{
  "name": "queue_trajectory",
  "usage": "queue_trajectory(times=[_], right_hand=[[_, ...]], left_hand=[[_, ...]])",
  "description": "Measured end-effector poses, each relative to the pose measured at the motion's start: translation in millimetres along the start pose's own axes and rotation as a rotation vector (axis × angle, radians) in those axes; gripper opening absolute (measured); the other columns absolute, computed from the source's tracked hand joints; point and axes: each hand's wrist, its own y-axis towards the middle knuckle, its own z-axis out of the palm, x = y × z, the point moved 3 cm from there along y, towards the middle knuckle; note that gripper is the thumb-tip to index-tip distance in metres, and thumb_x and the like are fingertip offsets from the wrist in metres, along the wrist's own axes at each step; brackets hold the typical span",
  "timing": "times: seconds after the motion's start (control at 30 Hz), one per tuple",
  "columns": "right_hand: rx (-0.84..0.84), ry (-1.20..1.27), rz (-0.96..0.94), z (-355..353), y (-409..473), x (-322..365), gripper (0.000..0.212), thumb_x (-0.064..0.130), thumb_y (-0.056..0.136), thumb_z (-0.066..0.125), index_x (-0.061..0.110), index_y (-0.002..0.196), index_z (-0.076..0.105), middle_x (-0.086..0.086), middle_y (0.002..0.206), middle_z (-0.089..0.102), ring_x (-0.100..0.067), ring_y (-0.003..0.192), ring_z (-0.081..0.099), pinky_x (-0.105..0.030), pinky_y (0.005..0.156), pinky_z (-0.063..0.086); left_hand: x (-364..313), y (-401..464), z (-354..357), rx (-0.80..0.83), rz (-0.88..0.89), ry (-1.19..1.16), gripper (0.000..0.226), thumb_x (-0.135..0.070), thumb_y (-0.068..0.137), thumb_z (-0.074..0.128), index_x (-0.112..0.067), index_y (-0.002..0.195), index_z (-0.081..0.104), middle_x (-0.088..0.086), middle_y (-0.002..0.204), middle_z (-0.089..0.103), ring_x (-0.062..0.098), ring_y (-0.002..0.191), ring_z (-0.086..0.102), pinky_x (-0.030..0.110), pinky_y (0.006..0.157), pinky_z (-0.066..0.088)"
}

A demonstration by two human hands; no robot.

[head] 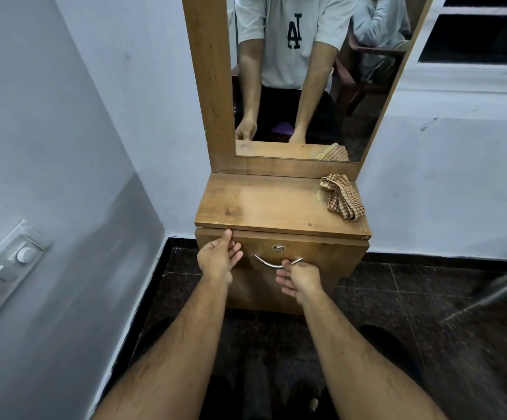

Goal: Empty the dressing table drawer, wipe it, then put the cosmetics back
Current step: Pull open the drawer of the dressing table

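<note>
Hooking right hand (pixel 302 281) fingers (pixel 288 263) under drawer handle (pixel 265 262).

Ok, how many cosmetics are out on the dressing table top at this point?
0. The dressing table top bears only a checked cloth at its right rear. The drawer looks shut, right hand on its handle, so anything inside is hidden.

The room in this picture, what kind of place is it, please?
Probably a bedroom or dressing corner in a home. A wooden dressing table with a tall mirror stands against a painted wall, a checked cloth lies on top, and the right hand holds the drawer handle.
</note>
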Motion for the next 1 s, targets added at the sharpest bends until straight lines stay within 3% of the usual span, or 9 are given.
queue_trajectory(times=[0.07, 0.17, 0.27, 0.33, 0.43, 0.67, 0.73, 0.83, 1.0], right_hand=[[-0.109, -0.243, -0.115, -8, -10, 2, 0.022, 0.037, 0.090, 0.070, 0.016, 0.093, 0.064, -0.003, 0.075, 0.073, -0.021, 0.071, 0.071, -0.034, 0.066, 0.055], [-0.355, -0.732, -0.466, -19, -35, 15, 0.035, 0.046, 0.088, 0.067, 0.017, 0.069, 0.061, 0.005, 0.071, 0.065, -0.021, 0.072, 0.063, -0.029, 0.062, 0.047], [-0.478, -0.864, -0.955, -19, -65, 33, 0.018, 0.036, 0.089, 0.067, 0.022, 0.079, 0.063, 0.007, 0.083, 0.062, -0.017, 0.083, 0.057, -0.030, 0.068, 0.046], [-0.487, -1.001, -1.087, -17, -67, 42, 0.019, 0.033, 0.089, 0.067, 0.020, 0.102, 0.069, 0.003, 0.103, 0.065, -0.019, 0.102, 0.055, -0.034, 0.085, 0.048], [-0.423, -1.208, -0.999, -16, -63, 51, 0.035, 0.040, 0.094, 0.058, 0.023, 0.124, 0.062, 0.003, 0.122, 0.062, -0.020, 0.120, 0.049, -0.038, 0.098, 0.042], [-0.387, -1.391, -0.922, -21, -74, 67, 0.023, 0.030, 0.097, 0.054, 0.032, 0.116, 0.065, 0.007, 0.112, 0.065, -0.020, 0.109, 0.053, -0.040, 0.090, 0.036], [-0.355, -1.373, -0.898, -24, -81, 68, 0.023, 0.026, 0.098, 0.052, 0.032, 0.113, 0.068, 0.006, 0.108, 0.068, -0.021, 0.105, 0.055, -0.039, 0.087, 0.036], [-0.310, -1.371, -0.869, -26, -91, 66, 0.022, 0.024, 0.097, 0.055, 0.031, 0.109, 0.072, 0.006, 0.106, 0.071, -0.022, 0.105, 0.059, -0.038, 0.089, 0.039], [-0.259, -1.373, -0.814, -30, -110, 59, 0.016, 0.023, 0.091, 0.060, 0.031, 0.095, 0.074, 0.005, 0.100, 0.073, -0.020, 0.101, 0.064, -0.035, 0.090, 0.048]], left_hand=[[-1, 0, -9, -0.089, 0.075, 0.131, 0.027, -0.028, 0.082, 0.079, -0.013, 0.087, 0.058, 0.007, 0.087, 0.068, 0.019, 0.077, 0.070, 0.033, 0.065, 0.061], [-15, -7, -21, -0.252, 0.337, 0.663, 0.039, -0.046, 0.075, 0.080, -0.019, 0.090, 0.055, 0.002, 0.098, 0.065, 0.021, 0.093, 0.063, 0.038, 0.082, 0.054], [-28, -19, -21, -0.290, 0.599, 0.989, 0.042, -0.048, 0.076, 0.078, -0.021, 0.102, 0.058, 0.006, 0.110, 0.059, 0.026, 0.106, 0.056, 0.042, 0.087, 0.049], [-33, -24, -18, -0.304, 0.721, 1.139, 0.043, -0.048, 0.077, 0.076, -0.024, 0.110, 0.062, 0.007, 0.117, 0.056, 0.027, 0.113, 0.052, 0.044, 0.093, 0.044], [-36, -23, -17, -0.264, 0.859, 1.352, 0.037, -0.049, 0.084, 0.069, -0.029, 0.114, 0.068, 0.003, 0.121, 0.058, 0.025, 0.118, 0.046, 0.043, 0.098, 0.036], [-40, -23, -18, 0.118, 1.095, 1.617, 0.036, -0.045, 0.093, 0.058, -0.028, 0.124, 0.066, -0.007, 0.124, 0.065, 0.016, 0.121, 0.051, 0.039, 0.114, 0.022], [-41, -28, -19, 0.213, 1.112, 1.617, 0.034, -0.042, 0.093, 0.059, -0.025, 0.122, 0.067, -0.005, 0.121, 0.066, 0.016, 0.116, 0.055, 0.035, 0.110, 0.031], [-39, -35, -25, 0.295, 1.084, 1.595, 0.030, -0.040, 0.093, 0.061, -0.025, 0.118, 0.069, -0.006, 0.117, 0.067, 0.015, 0.107, 0.058, 0.031, 0.092, 0.047], [-36, -52, -31, 0.394, 1.032, 1.635, 0.033, -0.052, 0.090, 0.059, -0.032, 0.114, 0.069, -0.013, 0.113, 0.067, 0.011, 0.103, 0.060, 0.031, 0.084, 0.049]])
